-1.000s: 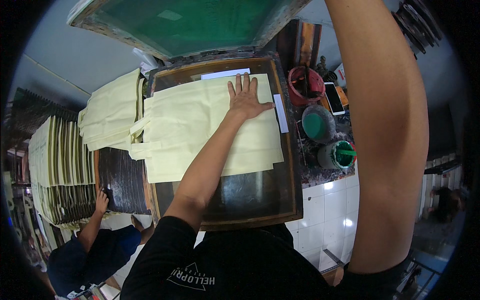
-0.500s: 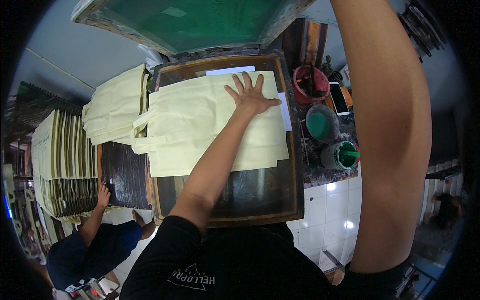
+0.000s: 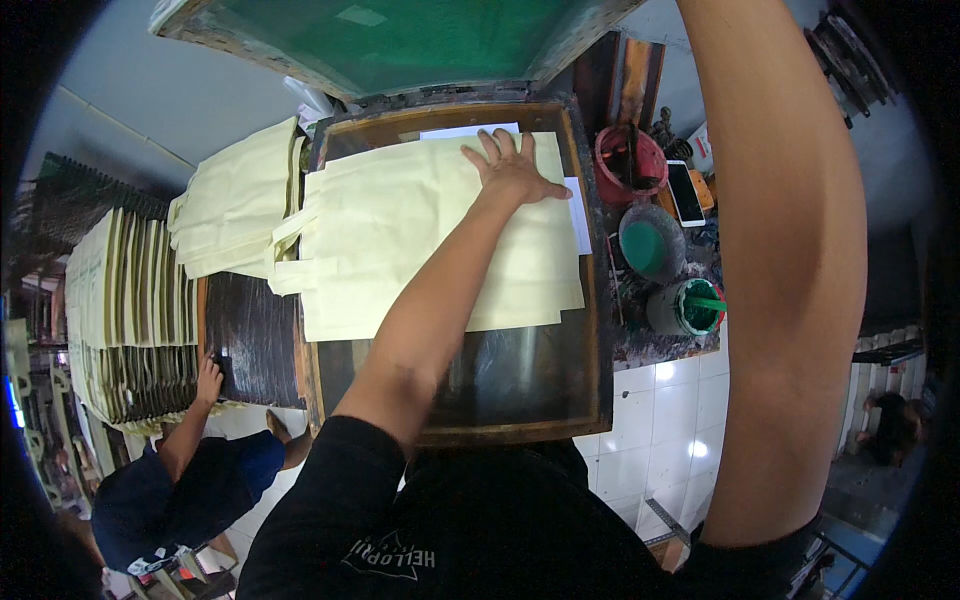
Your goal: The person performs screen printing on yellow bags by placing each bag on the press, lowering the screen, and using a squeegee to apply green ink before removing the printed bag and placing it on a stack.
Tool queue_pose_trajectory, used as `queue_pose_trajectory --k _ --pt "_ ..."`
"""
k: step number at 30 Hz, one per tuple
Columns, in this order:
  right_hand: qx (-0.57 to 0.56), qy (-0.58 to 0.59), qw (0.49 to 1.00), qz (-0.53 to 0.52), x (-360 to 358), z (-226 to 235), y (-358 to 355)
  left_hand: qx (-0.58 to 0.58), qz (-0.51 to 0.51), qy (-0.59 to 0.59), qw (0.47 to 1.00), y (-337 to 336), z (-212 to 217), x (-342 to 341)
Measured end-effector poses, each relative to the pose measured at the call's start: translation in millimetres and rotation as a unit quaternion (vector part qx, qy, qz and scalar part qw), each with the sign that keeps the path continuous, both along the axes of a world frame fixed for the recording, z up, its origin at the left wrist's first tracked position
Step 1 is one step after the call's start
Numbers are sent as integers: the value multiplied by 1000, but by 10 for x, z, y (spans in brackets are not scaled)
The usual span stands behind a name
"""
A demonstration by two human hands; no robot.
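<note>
My left hand (image 3: 515,180) presses on the far right part of a cream fabric tote bag (image 3: 385,245), its fingers spread and the fingertips at the far edge. The bag lies flat on a dark, wood-rimmed printing board (image 3: 500,385), with its handles (image 3: 285,262) hanging over the left rim. White paper pieces (image 3: 578,228) stick out at the bag's right and far edges. Above stands a raised screen-printing frame (image 3: 350,45) with green mesh. My right arm (image 3: 785,250) reaches up past the top edge of the picture, so my right hand is not visible.
To the right are a red bucket (image 3: 652,172), a phone (image 3: 685,193), a bowl of green ink (image 3: 645,245) and a tub with a green-coated tool (image 3: 690,305). Stacked bags (image 3: 235,200) and a rack of bags (image 3: 130,290) occupy the left, beside another person (image 3: 185,490).
My left hand has shifted slightly toward the bag's far edge, and its fingers look more bent. The whole view has moved a little. My right arm stays raised.
</note>
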State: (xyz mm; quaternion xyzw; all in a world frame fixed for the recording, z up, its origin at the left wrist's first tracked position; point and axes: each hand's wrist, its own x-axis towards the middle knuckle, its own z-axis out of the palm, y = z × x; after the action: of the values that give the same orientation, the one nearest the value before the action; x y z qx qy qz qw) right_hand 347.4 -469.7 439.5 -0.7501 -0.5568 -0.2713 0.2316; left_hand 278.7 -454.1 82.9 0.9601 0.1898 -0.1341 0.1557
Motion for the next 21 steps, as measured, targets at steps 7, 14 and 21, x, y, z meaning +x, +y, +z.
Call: queue_pose_trajectory --k 7,14,21 --pt "5 103 995 -2 -617 -274 -348 -155 3 -310 938 506 373 -375" --pt "-163 134 957 -198 -1321 -849 -845 -524 5 -495 693 634 1242 -2160" --pt "-13 256 966 15 -2051 -2309 -1261 -725 272 -275 570 187 335 -3580"
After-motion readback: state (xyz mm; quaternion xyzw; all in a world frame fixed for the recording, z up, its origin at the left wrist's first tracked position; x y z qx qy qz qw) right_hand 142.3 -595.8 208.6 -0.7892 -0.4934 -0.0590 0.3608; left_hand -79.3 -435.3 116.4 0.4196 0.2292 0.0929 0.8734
